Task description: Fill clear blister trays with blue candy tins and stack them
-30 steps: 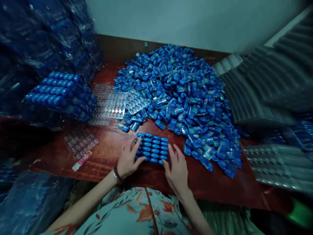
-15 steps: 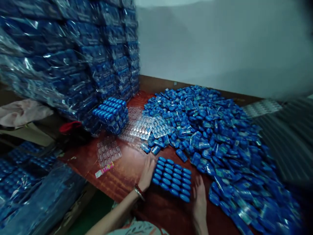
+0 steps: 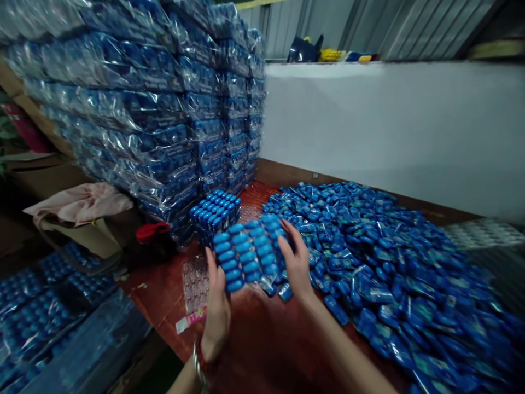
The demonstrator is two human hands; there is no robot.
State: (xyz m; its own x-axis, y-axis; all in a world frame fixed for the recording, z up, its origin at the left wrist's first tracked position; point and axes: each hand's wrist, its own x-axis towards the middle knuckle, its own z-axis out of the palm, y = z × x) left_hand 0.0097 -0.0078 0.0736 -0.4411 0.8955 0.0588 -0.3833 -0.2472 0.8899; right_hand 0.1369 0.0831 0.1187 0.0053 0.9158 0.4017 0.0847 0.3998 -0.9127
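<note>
Both my hands hold a filled tray of blue oval pieces (image 3: pixel 247 253) up off the red-brown table (image 3: pixel 262 339). My left hand (image 3: pixel 216 306) grips its near left edge, and my right hand (image 3: pixel 296 262) grips its right edge. Just beyond the lifted tray stands a short stack of filled blue trays (image 3: pixel 214 212). To the right a big loose pile of blue packets (image 3: pixel 381 262) covers the table. Empty clear blister trays (image 3: pixel 194 282) lie on the table under my hands.
Tall stacks of wrapped blue packs (image 3: pixel 156 104) rise at the left. A red object (image 3: pixel 152 231) and pink cloth (image 3: pixel 82 201) sit by them. More wrapped packs (image 3: pixel 49 312) lie lower left. A white wall (image 3: pixel 389 131) runs behind. A pink label strip (image 3: pixel 189 319) lies near the table's edge.
The filled tray lay flat on the table with my hands at its sides; now both hands have lifted it up and leftward toward the short stack. The view has swung left and up.
</note>
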